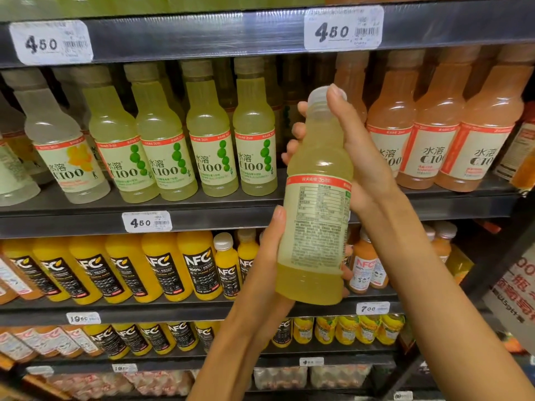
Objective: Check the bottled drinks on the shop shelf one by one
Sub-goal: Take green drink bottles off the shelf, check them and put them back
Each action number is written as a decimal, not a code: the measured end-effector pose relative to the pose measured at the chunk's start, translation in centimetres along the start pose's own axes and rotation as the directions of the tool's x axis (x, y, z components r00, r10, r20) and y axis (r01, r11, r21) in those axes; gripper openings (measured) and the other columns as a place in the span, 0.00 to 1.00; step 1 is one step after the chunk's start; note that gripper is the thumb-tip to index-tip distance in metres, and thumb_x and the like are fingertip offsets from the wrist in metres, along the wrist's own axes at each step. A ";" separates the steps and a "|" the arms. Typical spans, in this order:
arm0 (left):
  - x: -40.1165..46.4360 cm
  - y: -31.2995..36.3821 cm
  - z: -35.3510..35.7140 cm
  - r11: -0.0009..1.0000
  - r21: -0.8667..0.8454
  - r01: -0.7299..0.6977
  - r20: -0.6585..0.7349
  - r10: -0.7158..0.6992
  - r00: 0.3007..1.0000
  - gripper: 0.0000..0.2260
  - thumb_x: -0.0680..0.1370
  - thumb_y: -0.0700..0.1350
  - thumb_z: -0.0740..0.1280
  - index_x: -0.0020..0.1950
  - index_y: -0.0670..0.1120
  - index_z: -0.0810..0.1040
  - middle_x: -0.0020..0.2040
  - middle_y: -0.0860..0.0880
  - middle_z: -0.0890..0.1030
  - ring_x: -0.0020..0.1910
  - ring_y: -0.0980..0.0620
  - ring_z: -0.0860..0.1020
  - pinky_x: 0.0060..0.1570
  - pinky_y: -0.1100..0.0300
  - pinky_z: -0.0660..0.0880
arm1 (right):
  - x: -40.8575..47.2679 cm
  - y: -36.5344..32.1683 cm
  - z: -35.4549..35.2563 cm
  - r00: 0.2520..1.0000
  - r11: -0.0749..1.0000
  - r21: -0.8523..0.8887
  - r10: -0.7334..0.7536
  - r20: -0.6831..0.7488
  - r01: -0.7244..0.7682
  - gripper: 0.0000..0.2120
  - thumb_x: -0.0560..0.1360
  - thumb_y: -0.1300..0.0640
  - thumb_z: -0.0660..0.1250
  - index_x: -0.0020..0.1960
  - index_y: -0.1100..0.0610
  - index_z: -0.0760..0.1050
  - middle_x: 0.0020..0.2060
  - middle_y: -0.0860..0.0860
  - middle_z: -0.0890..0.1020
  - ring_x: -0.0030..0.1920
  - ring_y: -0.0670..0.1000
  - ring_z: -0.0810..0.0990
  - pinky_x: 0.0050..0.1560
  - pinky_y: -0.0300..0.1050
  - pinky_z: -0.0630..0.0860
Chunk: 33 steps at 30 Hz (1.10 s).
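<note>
gap in green row: an open slot (285,123) on the middle shelf (202,218), between the green-label bottles (254,146) and the orange bottles (434,140)
in front of gap: the held bottle (315,198) with the left hand (269,256) and right hand (359,157)
left of gap: green-label bottles stand shoulder to shoulder
overhead: upper shelf edge (202,33) sits close over the caps
shelf below: NFC bottles (162,267) packed tight

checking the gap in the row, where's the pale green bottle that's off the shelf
Right of centre in the head view, the pale green bottle is held upright by both hands before the gap between green and orange rows.
</note>
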<state>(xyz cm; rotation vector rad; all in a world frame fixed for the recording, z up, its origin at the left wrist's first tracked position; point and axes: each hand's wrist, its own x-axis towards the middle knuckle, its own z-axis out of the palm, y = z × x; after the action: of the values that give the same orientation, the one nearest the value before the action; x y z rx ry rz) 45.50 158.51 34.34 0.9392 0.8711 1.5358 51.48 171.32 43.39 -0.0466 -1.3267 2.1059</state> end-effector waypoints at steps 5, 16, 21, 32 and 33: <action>0.0 0.2 -1.0 0.959 0.283 -0.030 -0.168 0.081 0.982 0.28 0.71 0.72 0.55 0.60 0.58 0.79 0.58 0.52 0.82 0.59 0.53 0.80 0.63 0.47 0.72 | -0.4 -0.8 0.2 0.995 0.990 -0.127 -0.076 -0.066 0.068 0.12 0.79 0.48 0.62 0.52 0.57 0.71 0.33 0.52 0.80 0.34 0.51 0.81 0.39 0.45 0.79; -0.5 0.7 -0.1 0.998 0.033 -0.062 -0.021 0.063 0.998 0.28 0.74 0.65 0.60 0.65 0.47 0.76 0.52 0.42 0.83 0.45 0.46 0.83 0.43 0.52 0.79 | -0.6 -1.1 0.8 0.999 0.996 -0.083 -0.032 -0.027 0.029 0.18 0.78 0.45 0.60 0.56 0.59 0.72 0.36 0.53 0.82 0.40 0.52 0.83 0.49 0.48 0.81; -0.4 0.2 -0.5 0.998 0.048 -0.031 -0.020 0.032 0.999 0.29 0.76 0.66 0.58 0.66 0.47 0.76 0.55 0.41 0.82 0.51 0.45 0.82 0.51 0.50 0.78 | -0.4 -0.6 0.9 1.000 1.000 0.012 -0.003 0.000 0.003 0.12 0.79 0.48 0.61 0.50 0.58 0.70 0.31 0.51 0.78 0.32 0.50 0.80 0.42 0.45 0.79; -0.4 0.6 0.2 0.912 0.389 -0.132 -0.143 0.201 0.969 0.22 0.67 0.64 0.63 0.56 0.57 0.76 0.52 0.57 0.84 0.51 0.58 0.83 0.43 0.67 0.78 | -0.6 -1.4 1.5 0.986 0.933 -0.353 -0.117 -0.122 0.068 0.11 0.77 0.49 0.67 0.48 0.57 0.74 0.32 0.51 0.82 0.36 0.50 0.84 0.36 0.42 0.79; -0.6 0.5 0.2 0.922 0.365 -0.127 -0.155 0.195 0.968 0.23 0.66 0.66 0.63 0.56 0.57 0.77 0.52 0.56 0.84 0.51 0.57 0.82 0.46 0.64 0.79 | -0.6 -1.5 1.4 0.990 0.936 -0.349 -0.096 -0.105 0.054 0.12 0.77 0.48 0.66 0.49 0.57 0.74 0.33 0.51 0.82 0.37 0.50 0.84 0.37 0.42 0.80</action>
<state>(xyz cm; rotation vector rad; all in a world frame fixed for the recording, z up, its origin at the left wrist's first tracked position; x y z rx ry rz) 45.57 157.87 34.79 1.1587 1.2625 1.6615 52.18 170.27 45.12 -0.2629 -1.5827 1.7556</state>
